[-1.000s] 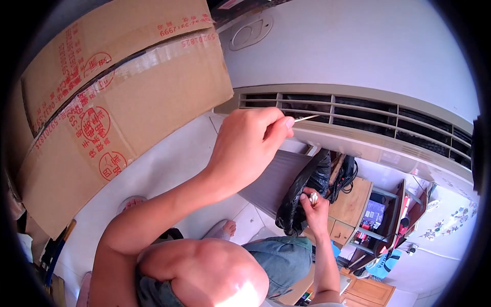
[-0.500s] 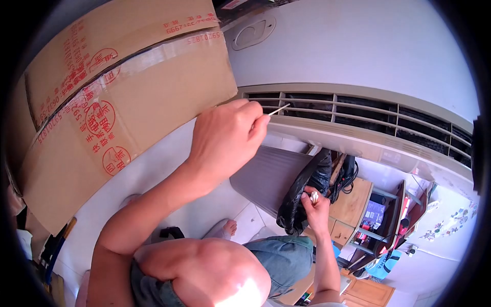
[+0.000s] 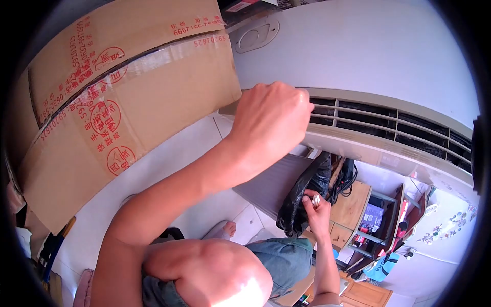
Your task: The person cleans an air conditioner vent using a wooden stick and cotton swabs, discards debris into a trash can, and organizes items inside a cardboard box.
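My left hand is closed in a fist in front of the left end of a slatted air vent, its back towards me. The thin cotton swab seen in its fingers earlier is hidden behind the knuckles now. Lower down to the right, my right hand is closed around several cotton swabs, their white tips showing. It is beside the black plastic bag that lines a grey bin. Dark dust shows behind the vent's slats.
A large cardboard box with red print stands at the left, close to my left forearm. Above the vent is a broad white panel. Black cables, a wooden cabinet and a shelf of small goods are at the right.
My left hand has moved right along the vent and turned, so its fingertips and the swab no longer show. My right hand stays by the bag with its swabs.
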A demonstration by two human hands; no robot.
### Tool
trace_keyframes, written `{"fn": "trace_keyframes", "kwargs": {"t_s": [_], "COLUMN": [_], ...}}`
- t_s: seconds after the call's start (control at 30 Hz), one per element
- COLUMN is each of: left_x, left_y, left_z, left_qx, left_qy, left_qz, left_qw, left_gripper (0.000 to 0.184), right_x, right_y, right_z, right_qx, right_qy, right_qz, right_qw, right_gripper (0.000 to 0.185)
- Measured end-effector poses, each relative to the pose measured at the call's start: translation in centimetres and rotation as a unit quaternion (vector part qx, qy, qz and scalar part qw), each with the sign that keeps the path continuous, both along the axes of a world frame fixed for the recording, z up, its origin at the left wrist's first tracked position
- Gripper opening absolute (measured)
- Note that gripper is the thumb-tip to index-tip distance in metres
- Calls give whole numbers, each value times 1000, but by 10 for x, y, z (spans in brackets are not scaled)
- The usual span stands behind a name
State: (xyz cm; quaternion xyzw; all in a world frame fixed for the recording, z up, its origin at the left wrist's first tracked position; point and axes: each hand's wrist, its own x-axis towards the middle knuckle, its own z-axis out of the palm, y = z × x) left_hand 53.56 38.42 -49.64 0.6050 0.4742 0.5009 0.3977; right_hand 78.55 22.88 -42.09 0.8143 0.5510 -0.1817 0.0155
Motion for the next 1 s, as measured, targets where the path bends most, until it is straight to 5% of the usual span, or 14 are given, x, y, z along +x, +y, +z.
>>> {"fn": "trace_keyframes", "kwargs": {"t_s": [0.4, 1.0], "left_x": [1, -27], "left_y": [-6, -33], "left_z": [-9, -36], "left_qx": [21, -92], "left_qy": [-200, -251], "left_qz": [4, -47], "left_qw": [980, 963], "left_gripper": [16, 17], "right_x": [-6, 0], "right_y": [5, 7], "right_z": [4, 7], "right_qx": [8, 81], "right_qy": [-3, 10], "right_qz": [19, 25], "right_qw": [1000, 996], "right_gripper": [19, 15]}}
